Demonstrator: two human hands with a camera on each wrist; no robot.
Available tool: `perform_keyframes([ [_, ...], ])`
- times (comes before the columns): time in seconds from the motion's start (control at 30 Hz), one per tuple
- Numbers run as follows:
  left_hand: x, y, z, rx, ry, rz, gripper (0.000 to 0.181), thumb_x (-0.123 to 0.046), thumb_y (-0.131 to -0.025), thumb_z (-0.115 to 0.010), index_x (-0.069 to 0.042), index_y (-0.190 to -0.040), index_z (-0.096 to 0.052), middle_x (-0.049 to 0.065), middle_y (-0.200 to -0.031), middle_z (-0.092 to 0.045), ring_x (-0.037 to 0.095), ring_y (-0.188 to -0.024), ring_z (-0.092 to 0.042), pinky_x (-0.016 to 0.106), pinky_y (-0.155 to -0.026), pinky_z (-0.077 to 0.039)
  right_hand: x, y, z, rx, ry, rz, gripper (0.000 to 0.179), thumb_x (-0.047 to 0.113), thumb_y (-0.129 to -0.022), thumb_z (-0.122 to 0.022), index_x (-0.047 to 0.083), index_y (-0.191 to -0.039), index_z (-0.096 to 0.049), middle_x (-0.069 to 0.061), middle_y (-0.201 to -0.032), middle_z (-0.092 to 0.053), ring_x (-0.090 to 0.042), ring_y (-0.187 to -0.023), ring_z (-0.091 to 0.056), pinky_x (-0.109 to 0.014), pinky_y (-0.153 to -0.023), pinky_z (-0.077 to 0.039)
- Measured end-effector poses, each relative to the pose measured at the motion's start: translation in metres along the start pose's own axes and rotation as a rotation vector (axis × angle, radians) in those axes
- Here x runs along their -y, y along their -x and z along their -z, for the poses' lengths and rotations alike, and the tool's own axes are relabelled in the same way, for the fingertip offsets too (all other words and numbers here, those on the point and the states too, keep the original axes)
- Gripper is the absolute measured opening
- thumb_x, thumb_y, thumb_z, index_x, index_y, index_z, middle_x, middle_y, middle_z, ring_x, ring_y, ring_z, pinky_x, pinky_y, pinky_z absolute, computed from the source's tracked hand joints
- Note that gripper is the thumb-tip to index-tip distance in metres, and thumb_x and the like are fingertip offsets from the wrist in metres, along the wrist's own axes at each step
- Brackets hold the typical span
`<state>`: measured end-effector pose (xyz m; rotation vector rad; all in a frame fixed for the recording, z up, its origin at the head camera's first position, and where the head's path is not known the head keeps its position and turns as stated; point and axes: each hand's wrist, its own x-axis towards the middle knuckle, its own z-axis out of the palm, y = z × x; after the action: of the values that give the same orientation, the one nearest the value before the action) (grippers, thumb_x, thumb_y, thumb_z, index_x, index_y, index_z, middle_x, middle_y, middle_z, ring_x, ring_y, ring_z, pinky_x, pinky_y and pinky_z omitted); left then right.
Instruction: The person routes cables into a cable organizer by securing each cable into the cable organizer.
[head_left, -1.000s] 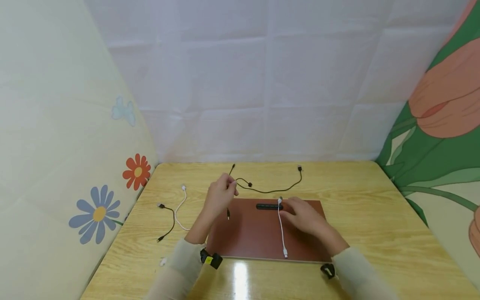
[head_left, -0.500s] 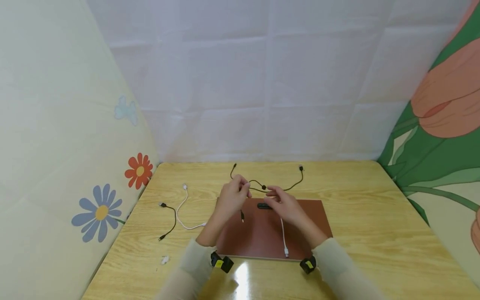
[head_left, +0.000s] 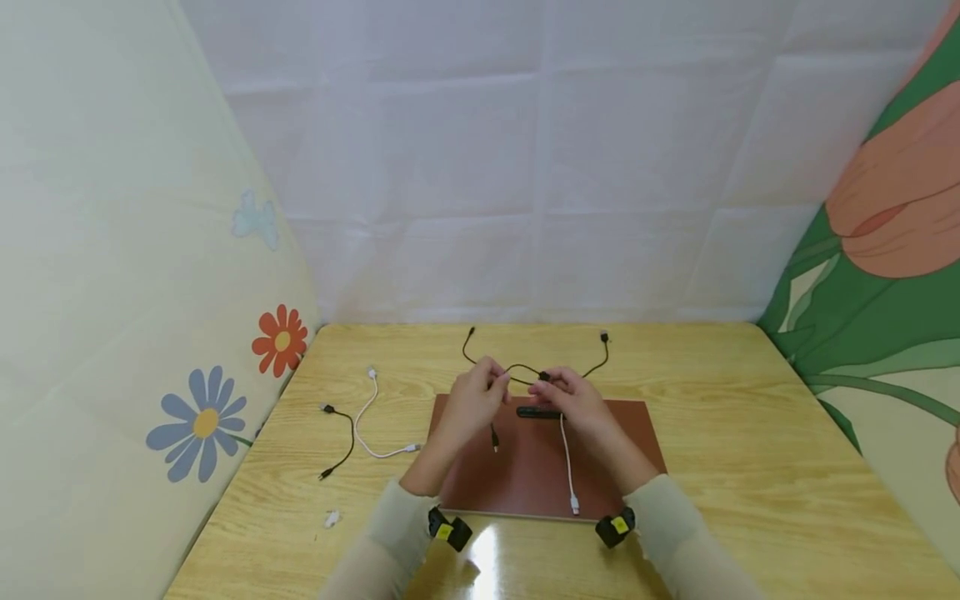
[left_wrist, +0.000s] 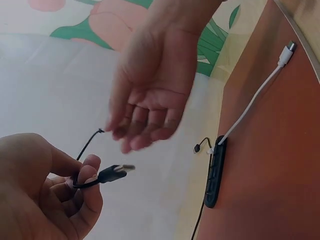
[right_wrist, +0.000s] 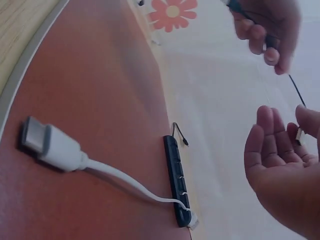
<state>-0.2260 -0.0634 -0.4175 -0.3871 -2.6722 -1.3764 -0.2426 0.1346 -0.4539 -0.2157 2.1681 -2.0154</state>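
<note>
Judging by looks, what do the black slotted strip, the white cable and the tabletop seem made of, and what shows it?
Black slotted strip: probably rubber or plastic; dull, dark surface.
White cable: likely smooth plastic, with a metallic grey plug tip.
Tabletop: wood or wood-look laminate; grain, glossy glare.

The left hand (head_left: 474, 398) has shifted right, carrying the slim black metal-tipped plug (head_left: 495, 439) of a thin black cable (head_left: 522, 365) rightward. The right hand (head_left: 588, 412) has moved left and far from beside the elongated black bar (head_left: 534, 412), and now pinches the cable's other black plug (head_left: 544, 377). Both hands are closer together
</note>
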Motion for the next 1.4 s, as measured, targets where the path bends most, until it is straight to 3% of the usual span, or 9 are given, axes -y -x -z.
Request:
perform_keyframes([
  [0.13, 0.005, 0.002, -0.002, 0.027, -0.006, 0.018, 0.012, -0.02, -0.105, -0.056, -0.01, -0.102, -0.062, 0.008, -0.082, -0.073, 0.011, -0.061, -0.057, 0.027, -0.055, -0.045, 0.003, -0.002, 0.005, -0.008, -0.134, -0.007, 0.034, 0.023, -0.102, -0.064, -0.002, -0.122, -0.053, -0.017, -0.115, -0.07, -0.014, -0.097, -0.07, -0.036, -0.095, -0.055],
  [0.23, 0.008, 0.003, -0.006, 0.056, -0.027, 0.008, 0.012, -0.02, -0.104, -0.058, -0.011, -0.101, -0.064, 0.006, -0.079, -0.071, 0.01, -0.058, -0.055, 0.026, -0.052, -0.044, 0.005, -0.003, 0.007, -0.008, -0.22, 0.01, 0.026, 0.02, -0.103, -0.061, 0.0, -0.117, -0.053, -0.014, -0.11, -0.071, -0.013, -0.092, -0.07, -0.038, -0.094, -0.055],
  [0.4, 0.012, 0.004, -0.013, 0.087, -0.096, -0.028, 0.011, -0.021, -0.102, -0.06, -0.012, -0.1, -0.067, -0.006, -0.075, -0.064, 0.007, -0.057, -0.051, 0.025, -0.052, -0.042, 0.008, -0.004, 0.007, 0.005, -0.253, 0.039, 0.03, 0.019, -0.103, -0.06, 0.0, -0.125, -0.052, 0.0, -0.1, -0.07, -0.012, -0.09, -0.068, -0.036, -0.092, -0.055],
  [0.53, 0.013, 0.005, -0.018, 0.109, -0.129, -0.051, 0.011, -0.021, -0.102, -0.062, -0.012, -0.099, -0.068, -0.007, -0.072, -0.06, 0.008, -0.055, -0.049, 0.025, -0.051, -0.04, 0.01, -0.005, 0.007, -0.002, -0.24, 0.053, 0.037, 0.018, -0.102, -0.062, -0.003, -0.131, -0.051, 0.002, -0.098, -0.068, -0.011, -0.089, -0.067, -0.029, -0.088, -0.055],
  [0.73, 0.019, 0.006, -0.027, 0.198, -0.123, -0.042, 0.016, -0.025, -0.104, -0.059, -0.013, -0.102, -0.068, -0.007, -0.071, -0.058, 0.007, -0.056, -0.048, 0.024, -0.051, -0.04, 0.011, -0.006, 0.009, -0.06, -0.164, 0.059, 0.021, 0.015, -0.1, -0.065, 0.001, -0.114, -0.058, -0.001, -0.098, -0.069, -0.011, -0.089, -0.066, -0.027, -0.085, -0.056],
  [0.83, 0.022, 0.007, -0.032, 0.243, -0.138, -0.067, 0.018, -0.026, -0.105, -0.058, -0.012, -0.099, -0.068, -0.008, -0.071, -0.058, 0.007, -0.058, -0.049, 0.024, -0.054, -0.041, 0.01, -0.008, 0.011, -0.082, -0.092, 0.05, 0.017, 0.015, -0.1, -0.066, 0.001, -0.107, -0.059, -0.001, -0.097, -0.071, -0.012, -0.086, -0.066, -0.034, -0.087, -0.056],
  [1.0, 0.023, 0.007, -0.036, 0.283, -0.138, -0.082, 0.021, -0.024, -0.105, -0.057, -0.015, -0.088, -0.065, -0.012, -0.069, -0.061, 0.006, -0.057, -0.053, 0.024, -0.054, -0.044, 0.01, -0.01, 0.018, -0.08, 0.05, 0.029, 0.02, 0.016, -0.099, -0.068, -0.001, -0.108, -0.061, -0.006, -0.095, -0.074, -0.012, -0.082, -0.069, -0.045, -0.087, -0.056],
  [1.2, 0.024, 0.01, -0.041, 0.327, -0.119, -0.049, 0.021, -0.024, -0.106, -0.055, -0.017, -0.088, -0.063, -0.013, -0.068, -0.062, 0.006, -0.054, -0.055, 0.024, -0.049, -0.043, 0.007, -0.013, 0.023, -0.087, 0.148, 0.001, 0.016, 0.012, -0.098, -0.068, -0.001, -0.104, -0.062, -0.006, -0.09, -0.074, -0.019, -0.082, -0.07, -0.052, -0.086, -0.055],
  [1.4, 0.027, 0.013, -0.048, 0.348, -0.163, -0.045, 0.024, -0.023, -0.106, -0.055, -0.016, -0.085, -0.064, -0.012, -0.067, -0.061, 0.004, -0.055, -0.055, 0.022, -0.051, -0.045, 0.003, -0.017, 0.027, -0.053, 0.206, -0.028, 0.019, 0.009, -0.098, -0.067, -0.005, -0.11, -0.063, -0.009, -0.093, -0.074, -0.024, -0.087, -0.072, -0.049, -0.088, -0.056],
])
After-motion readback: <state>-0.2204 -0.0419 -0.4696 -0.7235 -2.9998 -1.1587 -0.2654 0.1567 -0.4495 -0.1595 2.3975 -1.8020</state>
